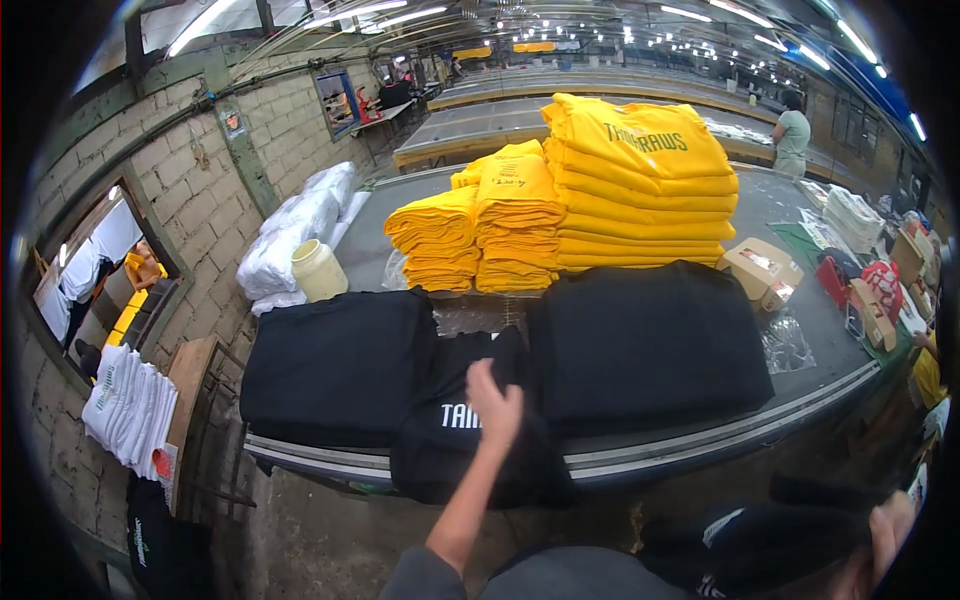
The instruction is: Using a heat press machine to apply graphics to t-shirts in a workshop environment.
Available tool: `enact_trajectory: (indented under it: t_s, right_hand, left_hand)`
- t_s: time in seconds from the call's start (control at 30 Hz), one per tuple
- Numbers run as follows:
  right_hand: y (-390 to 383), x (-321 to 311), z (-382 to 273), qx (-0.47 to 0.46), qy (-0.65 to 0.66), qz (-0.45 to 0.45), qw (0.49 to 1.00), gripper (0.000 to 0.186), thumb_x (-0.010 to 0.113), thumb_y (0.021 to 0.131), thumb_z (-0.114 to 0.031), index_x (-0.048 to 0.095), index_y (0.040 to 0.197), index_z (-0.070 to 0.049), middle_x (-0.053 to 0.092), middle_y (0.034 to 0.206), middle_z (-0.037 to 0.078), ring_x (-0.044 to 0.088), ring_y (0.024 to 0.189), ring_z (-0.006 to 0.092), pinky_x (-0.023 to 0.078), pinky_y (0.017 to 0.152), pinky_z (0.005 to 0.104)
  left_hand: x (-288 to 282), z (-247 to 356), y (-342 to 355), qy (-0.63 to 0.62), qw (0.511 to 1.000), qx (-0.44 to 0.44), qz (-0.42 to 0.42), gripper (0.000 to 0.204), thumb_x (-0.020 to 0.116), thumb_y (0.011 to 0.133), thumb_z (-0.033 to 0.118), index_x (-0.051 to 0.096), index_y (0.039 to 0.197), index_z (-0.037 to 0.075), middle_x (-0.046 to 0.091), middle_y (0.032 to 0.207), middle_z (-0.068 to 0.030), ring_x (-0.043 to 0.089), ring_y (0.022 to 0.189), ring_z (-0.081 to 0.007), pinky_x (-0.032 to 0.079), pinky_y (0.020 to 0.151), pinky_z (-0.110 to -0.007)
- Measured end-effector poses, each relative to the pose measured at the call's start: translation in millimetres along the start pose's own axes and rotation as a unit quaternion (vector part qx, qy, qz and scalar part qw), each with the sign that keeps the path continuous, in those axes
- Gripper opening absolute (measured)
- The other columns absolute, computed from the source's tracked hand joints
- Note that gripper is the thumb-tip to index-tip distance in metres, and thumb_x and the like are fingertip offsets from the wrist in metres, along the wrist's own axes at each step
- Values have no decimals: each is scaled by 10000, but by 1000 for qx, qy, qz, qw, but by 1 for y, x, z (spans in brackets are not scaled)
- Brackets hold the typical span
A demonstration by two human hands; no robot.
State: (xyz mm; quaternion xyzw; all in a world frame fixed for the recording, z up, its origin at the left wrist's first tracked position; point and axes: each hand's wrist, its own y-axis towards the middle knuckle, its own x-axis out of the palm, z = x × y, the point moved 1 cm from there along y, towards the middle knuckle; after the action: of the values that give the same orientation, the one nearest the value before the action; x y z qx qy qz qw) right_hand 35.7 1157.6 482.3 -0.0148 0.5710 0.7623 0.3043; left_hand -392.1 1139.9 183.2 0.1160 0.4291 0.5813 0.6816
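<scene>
A black T-shirt [470,465] with white print on it lies between two black stacks and hangs over the table's front edge. My left hand [494,405] is over this shirt, fingers partly spread and nothing gripped in them. Far to the right, my right hand [888,530] is closed on another black T-shirt [760,545] with white print, which hangs bunched beside my body. One stack of folded black cloth [335,370] sits to the left of the middle shirt. A larger black stack [645,345] sits to its right.
Behind the black stacks stand piles of folded yellow shirts [640,190]. A cream plastic tub [318,270] and white plastic bundles [300,225] are at the left, a cardboard box [762,272] at the right. White shirts [130,405] lie beside the wall. A person [792,140] stands farther back.
</scene>
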Motion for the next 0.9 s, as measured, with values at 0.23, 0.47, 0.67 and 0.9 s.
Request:
enact_trajectory:
  t_s: [0.23,0.47,0.67,0.9]
  right_hand:
    - [17,85,0,4,95,42,995,306,586,612,-83,616,869,82,555,659,166,522,568,270,438,575,384]
    - [9,88,10,15,113,78,990,344,573,593,-63,618,899,86,566,679,177,514,567,272,427,571,373]
    - [2,64,22,-1,69,68,995,299,555,638,-37,611,906,85,590,736,206,555,622,310,467,612,428]
    - [4,56,60,130,-26,-5,991,352,612,557,91,658,903,51,535,644,126,516,530,241,405,508,306]
  left_hand:
    - [-79,187,-50,-466,725,171,-478,619,589,755,127,377,1329,37,488,1209,-108,453,1154,-193,267,1020,-349]
    - [-55,183,-64,-379,827,86,-406,638,614,719,95,387,1312,32,426,1269,-148,448,1140,-281,300,991,-386]
    - [-16,203,-52,-322,656,249,-636,741,608,783,215,229,1392,31,246,1412,-185,245,1326,-300,169,1088,-403]
    - [-29,234,-95,-643,413,-26,-645,875,438,855,555,35,1442,46,0,1506,-133,1,1393,-269,34,1114,-379]
